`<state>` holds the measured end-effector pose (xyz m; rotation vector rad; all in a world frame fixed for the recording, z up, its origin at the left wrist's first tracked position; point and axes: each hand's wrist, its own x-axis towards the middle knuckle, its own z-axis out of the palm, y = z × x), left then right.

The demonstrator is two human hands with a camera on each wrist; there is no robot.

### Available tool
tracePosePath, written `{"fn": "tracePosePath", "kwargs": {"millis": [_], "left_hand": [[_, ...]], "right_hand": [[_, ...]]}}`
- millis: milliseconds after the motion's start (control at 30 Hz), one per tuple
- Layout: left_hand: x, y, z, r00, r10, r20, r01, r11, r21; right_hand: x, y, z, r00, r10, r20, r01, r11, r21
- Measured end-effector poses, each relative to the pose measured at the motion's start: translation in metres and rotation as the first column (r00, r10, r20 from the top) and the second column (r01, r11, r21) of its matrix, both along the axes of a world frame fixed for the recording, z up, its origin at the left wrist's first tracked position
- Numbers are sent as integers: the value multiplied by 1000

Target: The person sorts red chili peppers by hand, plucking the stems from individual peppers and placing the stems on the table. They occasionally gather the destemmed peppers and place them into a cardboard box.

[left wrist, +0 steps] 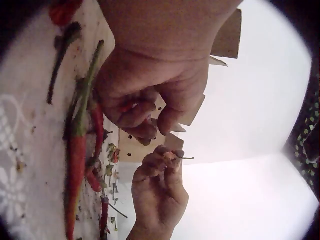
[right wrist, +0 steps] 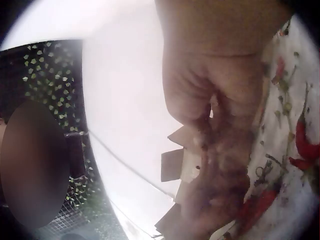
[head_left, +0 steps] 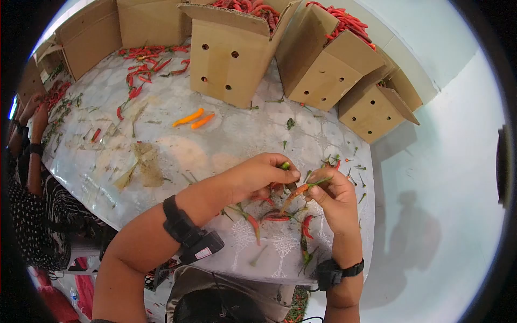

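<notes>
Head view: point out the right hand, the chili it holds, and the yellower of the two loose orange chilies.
Right hand [head_left: 343, 205]: head view, middle of the hand.
Held chili [head_left: 294, 196]: head view, middle of its body.
Yellower chili [head_left: 188, 118]: head view, middle of its body.

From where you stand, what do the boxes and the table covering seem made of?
Boxes: matte brown cardboard, judging by folded flaps and round holes. Table covering: probably glossy plastic, since it reflects light, though patterned cloth underneath is possible.
</notes>
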<state>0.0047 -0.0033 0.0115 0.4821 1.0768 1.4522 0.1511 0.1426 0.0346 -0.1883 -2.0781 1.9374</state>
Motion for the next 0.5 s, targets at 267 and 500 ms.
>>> {"fn": "tracePosePath", "kwargs": {"millis": [267, 500], "left_hand": [[7, 4, -6, 979, 60, -197, -23, 982, 188], [9, 3, -4, 930, 105, -353, -35, 980, 198]], "right_hand": [[-5, -5, -5, 994, -102, -47, 109, 977, 182], [-5, -3, -9, 982, -172, -72, 186, 930, 317]]}}
